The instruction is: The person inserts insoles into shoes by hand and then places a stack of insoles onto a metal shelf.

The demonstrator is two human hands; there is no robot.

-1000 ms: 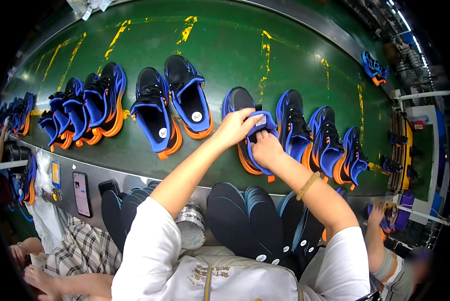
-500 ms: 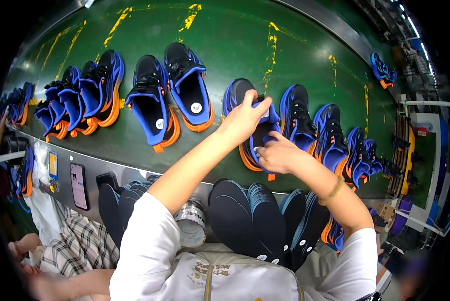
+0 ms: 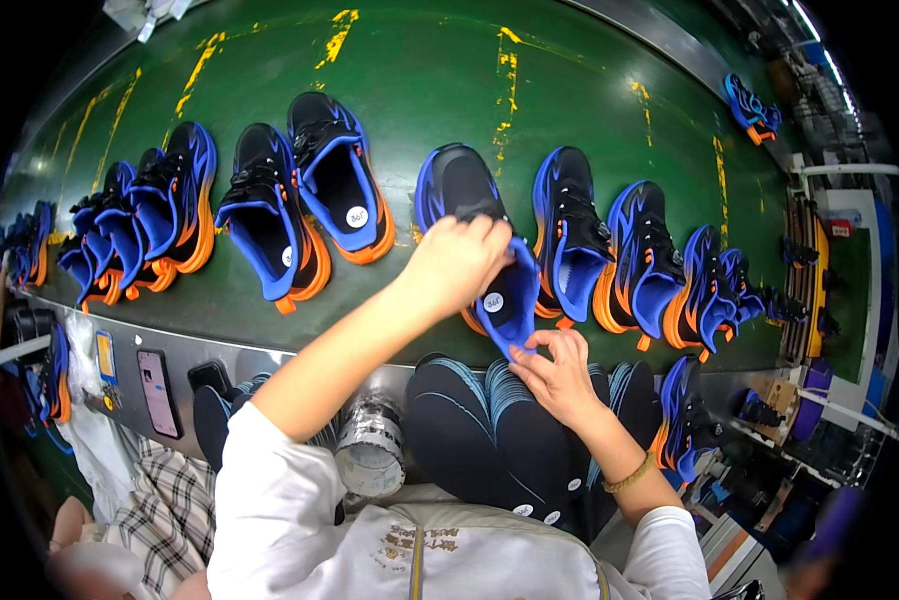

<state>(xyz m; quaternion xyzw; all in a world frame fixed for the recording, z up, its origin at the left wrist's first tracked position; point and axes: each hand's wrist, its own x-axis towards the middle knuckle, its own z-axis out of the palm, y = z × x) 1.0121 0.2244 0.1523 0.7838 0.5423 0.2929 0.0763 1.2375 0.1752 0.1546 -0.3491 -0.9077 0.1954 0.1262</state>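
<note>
- Step in hand, judging by the hands: working the opening and heel of one shoe (image 3: 461, 182), with a white round label (image 3: 493, 303) already visible inside at the heel.
- Shoe sits near the middle of the green bench (image 3: 429, 80), toe pointing away from the person, heel toward the near edge. Neighbour shoe (image 3: 572, 215) is just to its right; left pair (image 3: 314, 165) stands apart on the other side.
- Left hand (image 3: 456, 262): fingers bent and closed on the shoe around the tongue and front of the opening. Exact fingertip contact is hidden behind the knuckles.
- Right hand (image 3: 559, 378): thumb and forefinger nearly together, pinching the blue collar at the back of the heel. Light fingertip grip, not a full fist; the palm is off the shoe.
- Next move, as a judgement, calls for the left hand bracing the front while the right works the heel edge, without creasing the soft collar or shifting the label.
- Insoles (image 3: 454, 405) stand stacked at the near edge, close below the right hand; neither hand holds one from the stack.
- Tape roll (image 3: 371, 447) sits left of the stack, untouched.
</note>
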